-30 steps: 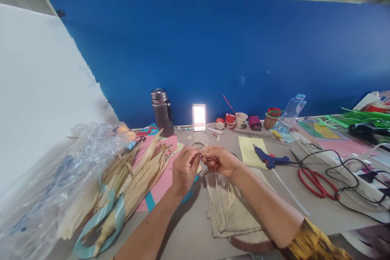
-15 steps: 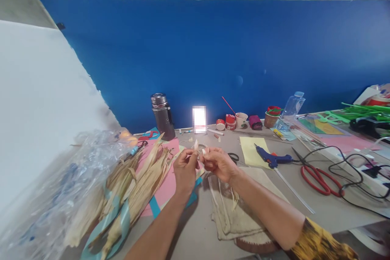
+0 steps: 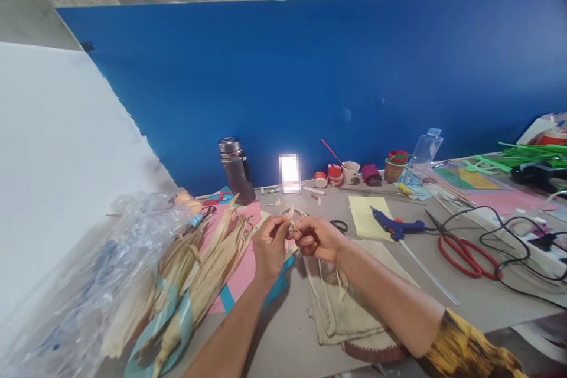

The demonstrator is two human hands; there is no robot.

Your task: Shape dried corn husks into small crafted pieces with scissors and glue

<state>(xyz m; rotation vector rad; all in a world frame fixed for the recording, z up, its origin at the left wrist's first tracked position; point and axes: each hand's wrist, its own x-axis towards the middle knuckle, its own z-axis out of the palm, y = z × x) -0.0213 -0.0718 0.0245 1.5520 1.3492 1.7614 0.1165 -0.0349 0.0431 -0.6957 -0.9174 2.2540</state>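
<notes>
Over the middle of the table, my left hand [image 3: 271,240] is closed in a pinch on a small pale piece [image 3: 291,212] that looks like dried corn husk. Close against it, my right hand [image 3: 318,238] also pinches this piece, with fingers curled. The two sets of fingertips nearly touch and cover most of what they hold. Just left of my hands lie dried corn husks [image 3: 221,254], partly on pink paper [image 3: 241,269]. A folded beige cloth [image 3: 354,313] lies under my right forearm.
To the right are a blue glue gun [image 3: 398,227] on yellow paper [image 3: 363,212], red-handled scissors [image 3: 465,254] and black cables. A dark thermos [image 3: 237,171], paint jars [image 3: 335,175], a paper cup [image 3: 351,173] and a plastic bottle [image 3: 425,153] stand along the blue wall. Crumpled plastic [image 3: 97,289] lies left.
My fingertips have drawn closer together on the pale piece, and my right hand's fingers are curled more. The camera view has tilted slightly.
</notes>
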